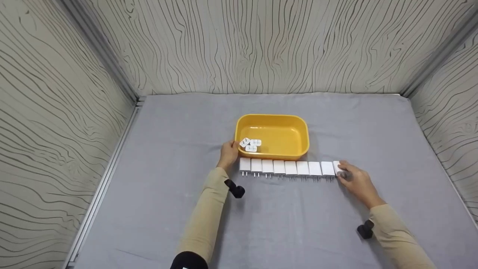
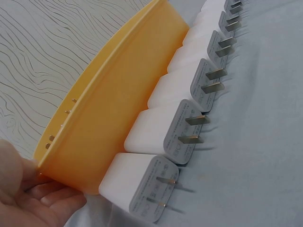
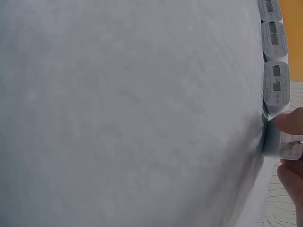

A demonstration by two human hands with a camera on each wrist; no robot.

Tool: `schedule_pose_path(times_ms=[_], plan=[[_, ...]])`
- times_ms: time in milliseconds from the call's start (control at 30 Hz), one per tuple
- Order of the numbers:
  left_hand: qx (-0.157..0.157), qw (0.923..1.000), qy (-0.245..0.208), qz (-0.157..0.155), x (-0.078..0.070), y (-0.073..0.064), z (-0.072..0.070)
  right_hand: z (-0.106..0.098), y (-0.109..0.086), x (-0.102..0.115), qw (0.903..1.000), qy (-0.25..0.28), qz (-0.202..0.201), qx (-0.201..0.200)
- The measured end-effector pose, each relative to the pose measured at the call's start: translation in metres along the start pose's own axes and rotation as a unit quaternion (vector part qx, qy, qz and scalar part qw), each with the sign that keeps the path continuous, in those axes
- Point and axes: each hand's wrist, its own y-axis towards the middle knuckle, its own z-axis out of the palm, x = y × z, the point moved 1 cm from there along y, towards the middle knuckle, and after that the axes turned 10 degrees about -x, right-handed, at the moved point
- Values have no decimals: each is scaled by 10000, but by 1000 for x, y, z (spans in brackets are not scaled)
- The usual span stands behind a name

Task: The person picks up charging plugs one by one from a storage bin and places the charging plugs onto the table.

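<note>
My left hand (image 1: pixel 228 154) pinches the left front corner of a yellow plastic tub (image 1: pixel 283 140), thumb near the rim and fingers beneath. Inside the tub, three white chargers (image 1: pixel 251 148) lie at its left front corner, prongs up. Along the tub's front side runs a row of white wall chargers (image 1: pixel 279 167), side by side with metal prongs towards me. At the row's right end, my right hand (image 1: pixel 360 185) holds a white charger (image 3: pixel 272 142) between thumb and fingers. That charger is slightly tilted beside its neighbour, and the fingers partly hide it.
A grey cloth (image 1: pixel 168 149) covers the table. Patterned panels (image 1: pixel 261 45) stand at the back and both sides, with a metal rail (image 1: pixel 108 179) along the left edge. Each sleeve carries a black wrist device (image 1: pixel 236 189).
</note>
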Motion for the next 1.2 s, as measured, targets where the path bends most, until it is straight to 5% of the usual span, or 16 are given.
schedule_pose_path(times_ms=[367,500,633,800,867,933,1100,1167,1200], plan=[[64,9998,-112,-174,19,12,13,-1,-3,2,9993,34,150,329],[81,9998,-149,-137,14,9,9,-2,-3,5,9995,22,131,286],[6,9999,-132,-48,-16,-12,-10,-1,-3,10,9999,2,-49,100],[-110,9998,-170,35,-77,-55,-45,1,-2,15,9995,-47,-237,-208],[-151,9997,-181,68,-89,-63,-51,2,-2,16,9993,-50,-234,-286],[-125,9997,-192,84,-72,-51,-41,2,-2,17,9993,-61,-187,-325],[6,9997,-108,238,8,4,4,1,-2,21,9986,-70,-246,-462],[41,9996,-38,286,21,13,12,1,-2,23,9982,-56,-322,-513],[53,9996,-21,291,16,10,9,1,-2,24,9979,-64,-358,-532]])
